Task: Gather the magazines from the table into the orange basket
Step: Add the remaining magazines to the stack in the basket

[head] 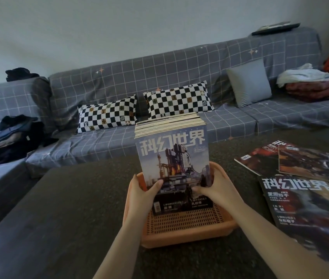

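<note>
Both hands grip a thick stack (172, 158) of mags standing upright in the basket (181, 232): L hand (142, 193) curls round its left edge w/ thumb on the front cover, R hand (213, 188) curls round the right edge, fingers on the cover. Stack's bottom edge sits on the basket's mesh floor, towards 12 o'clock. Basket sits on dark table (63, 208) at centre. 3 more mags (308, 196) lie flat on the table at 3 o'clock, overlapping. Sofa (159, 81) at 12 w/ checkered pillows (107, 115).
</note>
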Demonstrator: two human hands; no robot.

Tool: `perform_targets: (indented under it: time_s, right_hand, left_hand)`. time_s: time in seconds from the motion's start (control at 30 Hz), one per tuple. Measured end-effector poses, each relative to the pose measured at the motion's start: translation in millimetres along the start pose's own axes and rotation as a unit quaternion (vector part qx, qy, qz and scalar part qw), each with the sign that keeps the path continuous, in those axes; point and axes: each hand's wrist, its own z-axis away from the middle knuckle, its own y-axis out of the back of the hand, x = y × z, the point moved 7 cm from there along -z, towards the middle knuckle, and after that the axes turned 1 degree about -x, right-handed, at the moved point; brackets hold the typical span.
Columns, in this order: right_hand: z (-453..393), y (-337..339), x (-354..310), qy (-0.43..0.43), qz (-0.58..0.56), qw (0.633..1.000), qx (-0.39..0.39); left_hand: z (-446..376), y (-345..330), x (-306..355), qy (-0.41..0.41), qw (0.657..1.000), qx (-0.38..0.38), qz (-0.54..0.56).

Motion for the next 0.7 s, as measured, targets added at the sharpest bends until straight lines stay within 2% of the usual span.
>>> perform_targets:
  time_s: [0.13,0.23,0.3,0.43,0.7]
  right_hand:
    - [22.9,-0.1,0.1,-0.013,0.022,1.000,0.005]
    - [41.7,4.5,-12.3,0.022,0.038,0.999,0.032]
    - [54.5,10.0,-19.2,0.050,0.012,0.997,0.058]
    - [80.8,25.6,-15.1,0.049,-0.036,0.994,0.094]
    - [134.5,76.4,19.0,0.028,-0.032,0.991,0.124]
  left_hand:
    - [27.8,0.3,-7.3,0.006,0.999,0.041,0.017]
    - [47.9,-2.6,-7.0,0.021,0.998,0.057,0.019]
    - [60.7,-13.1,-2.6,0.016,0.999,0.029,0.018]
    - [84.2,-36.6,12.4,-0.025,1.000,-0.015,0.000]
    - [125.4,-98.4,35.3,-0.085,0.991,-0.096,0.025]
